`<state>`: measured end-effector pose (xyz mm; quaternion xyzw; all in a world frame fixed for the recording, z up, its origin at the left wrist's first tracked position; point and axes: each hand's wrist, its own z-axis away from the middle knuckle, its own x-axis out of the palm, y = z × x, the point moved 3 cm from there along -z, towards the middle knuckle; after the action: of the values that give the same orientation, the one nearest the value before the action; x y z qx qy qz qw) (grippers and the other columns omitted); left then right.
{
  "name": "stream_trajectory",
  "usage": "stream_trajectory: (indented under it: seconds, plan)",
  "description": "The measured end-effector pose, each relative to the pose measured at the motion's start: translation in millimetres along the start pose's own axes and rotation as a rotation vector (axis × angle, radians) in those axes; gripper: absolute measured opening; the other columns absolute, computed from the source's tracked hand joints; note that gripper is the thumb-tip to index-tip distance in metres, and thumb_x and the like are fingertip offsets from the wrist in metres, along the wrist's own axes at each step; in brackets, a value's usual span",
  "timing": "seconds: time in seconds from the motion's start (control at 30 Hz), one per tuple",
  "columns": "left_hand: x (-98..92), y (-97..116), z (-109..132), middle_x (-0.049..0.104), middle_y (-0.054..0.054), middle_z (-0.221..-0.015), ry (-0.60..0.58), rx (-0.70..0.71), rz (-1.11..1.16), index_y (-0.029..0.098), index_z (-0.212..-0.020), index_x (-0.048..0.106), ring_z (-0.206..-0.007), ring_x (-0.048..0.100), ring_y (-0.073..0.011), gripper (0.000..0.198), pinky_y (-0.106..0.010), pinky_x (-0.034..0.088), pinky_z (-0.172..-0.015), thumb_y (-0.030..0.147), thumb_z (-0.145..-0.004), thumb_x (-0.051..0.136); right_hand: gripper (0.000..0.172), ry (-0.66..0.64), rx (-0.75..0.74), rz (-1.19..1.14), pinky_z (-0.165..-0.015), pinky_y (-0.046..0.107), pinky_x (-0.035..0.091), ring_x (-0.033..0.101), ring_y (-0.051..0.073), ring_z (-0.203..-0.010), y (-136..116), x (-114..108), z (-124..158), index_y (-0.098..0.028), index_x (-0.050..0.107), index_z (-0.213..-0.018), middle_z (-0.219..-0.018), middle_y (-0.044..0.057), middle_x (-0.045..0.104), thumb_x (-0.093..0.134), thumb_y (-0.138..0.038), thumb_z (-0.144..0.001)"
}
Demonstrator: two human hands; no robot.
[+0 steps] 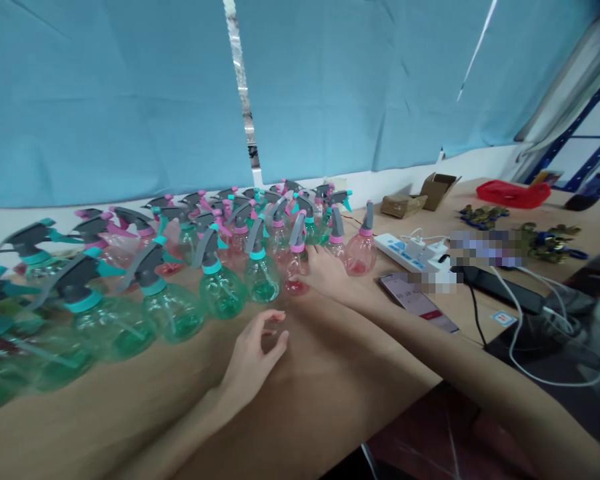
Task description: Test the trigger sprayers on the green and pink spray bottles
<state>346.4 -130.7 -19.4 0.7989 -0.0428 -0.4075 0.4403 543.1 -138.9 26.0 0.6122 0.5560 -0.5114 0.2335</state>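
Many spray bottles with grey trigger heads stand in rows on the wooden table. My right hand [327,272] has its fingers and thumb around the body of a pink spray bottle [296,283] in the front row; the hand hides part of that bottle. My left hand [255,347] hovers over the table in front of the rows, fingers curved and apart, holding nothing. Nearest to it are a green spray bottle [263,280] with a turquoise collar and another green spray bottle [223,293]. To the right of my right hand stands a pink spray bottle [361,252].
A white power strip [405,257] with plugs and cables lies on the right, beside a phone [417,303] and a black device [503,290]. Behind are a small cardboard box [437,191], a red plastic bag [513,193] and bunches of metal pieces [485,217].
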Motion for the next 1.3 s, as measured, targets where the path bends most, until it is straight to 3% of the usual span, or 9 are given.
stream_trajectory:
  seconds: [0.17, 0.3, 0.47, 0.53, 0.67, 0.8, 1.03, 1.17, 1.3]
  plan:
    - [5.4, -7, -3, 0.064, -0.006, -0.108, -0.031, 0.001, 0.006, 0.023, -0.103, 0.053, -0.086, 0.066, -0.0207, 0.018, -0.037, 0.055, -0.072, 0.024, -0.085, 0.051, 0.061, 0.005, 0.018, 0.010, -0.081, 0.044, 0.048, 0.056, 0.035, -0.107, -1, 4, -3, -0.011, 0.046, -0.122, -0.115, 0.020, 0.059, 0.068, -0.044, -0.075]
    - [7.0, -12, -8, 0.066, -0.005, -0.104, -0.035, 0.038, 0.011, 0.023, -0.102, 0.053, -0.086, 0.065, -0.0192, 0.017, -0.038, 0.054, -0.078, 0.024, -0.085, 0.050, 0.061, 0.107, -0.036, -0.071, -0.078, 0.042, 0.048, 0.057, 0.033, -0.108, 10, -11, 12, -0.013, 0.047, -0.123, -0.115, 0.018, 0.061, 0.063, -0.049, -0.077]
    - [10.4, -11, -17, 0.066, -0.005, -0.103, -0.026, 0.074, 0.045, 0.023, -0.101, 0.054, -0.091, 0.065, -0.0191, 0.015, -0.037, 0.054, -0.079, 0.025, -0.086, 0.049, 0.023, 0.200, 0.018, -0.195, -0.065, 0.034, 0.048, 0.066, 0.022, -0.075, 57, -34, 36, -0.022, 0.062, -0.093, -0.091, 0.005, 0.069, 0.054, -0.042, -0.086]
    - [14.5, -9, -20, 0.067, -0.005, -0.102, -0.037, 0.072, 0.056, 0.023, -0.101, 0.054, -0.090, 0.065, -0.0191, 0.015, -0.036, 0.054, -0.077, 0.024, -0.086, 0.050, 0.024, 0.261, 0.063, -0.227, -0.064, 0.034, 0.048, 0.065, 0.022, -0.075, 79, -36, 40, -0.021, 0.062, -0.088, -0.086, 0.006, 0.069, 0.054, -0.044, -0.085]
    - [24.1, 0, -20, 0.067, -0.005, -0.102, -0.061, 0.070, 0.060, 0.023, -0.101, 0.054, -0.087, 0.066, -0.0190, 0.016, -0.036, 0.055, -0.075, 0.024, -0.086, 0.050, 0.041, 0.358, 0.058, -0.335, -0.070, 0.038, 0.051, 0.064, 0.027, -0.087, 101, -27, 32, -0.016, 0.057, -0.104, -0.105, 0.014, 0.065, 0.058, -0.049, -0.080]
    - [30.4, 7, -19, 0.067, -0.005, -0.100, -0.072, 0.066, 0.060, 0.022, -0.100, 0.054, -0.084, 0.066, -0.0187, 0.015, -0.035, 0.055, -0.074, 0.023, -0.086, 0.050, 0.063, 0.341, 0.020, -0.382, -0.082, 0.045, 0.048, 0.058, 0.032, -0.107, 95, -14, 13, -0.012, 0.047, -0.123, -0.120, 0.020, 0.058, 0.060, -0.053, -0.077]
    - [34.2, 17, -22, 0.067, -0.006, -0.096, -0.052, 0.073, 0.105, 0.021, -0.099, 0.055, -0.090, 0.065, -0.0195, 0.015, -0.038, 0.054, -0.078, 0.022, -0.085, 0.050, 0.055, 0.349, 0.037, -0.423, -0.085, 0.043, 0.046, 0.060, 0.030, -0.101, 82, 1, -11, -0.012, 0.049, -0.117, -0.112, 0.018, 0.062, 0.059, -0.050, -0.079]
    - [37.5, 27, -26, 0.067, -0.006, -0.097, -0.061, 0.048, 0.134, 0.021, -0.100, 0.055, -0.089, 0.065, -0.0189, 0.015, -0.037, 0.054, -0.078, 0.024, -0.086, 0.050, 0.050, 0.344, 0.054, -0.395, -0.080, 0.042, 0.047, 0.061, 0.030, -0.093, 83, 3, -6, -0.011, 0.052, -0.109, -0.101, 0.017, 0.065, 0.057, -0.051, -0.080]
    - [39.9, 36, -35, 0.066, -0.006, -0.099, -0.047, 0.030, 0.195, 0.021, -0.101, 0.054, -0.089, 0.064, -0.0188, 0.015, -0.037, 0.052, -0.079, 0.028, -0.088, 0.051, 0.047, 0.330, -0.003, -0.385, -0.082, 0.042, 0.046, 0.058, 0.031, -0.095, 81, -5, 18, -0.013, 0.053, -0.101, -0.099, 0.017, 0.062, 0.058, -0.053, -0.079]
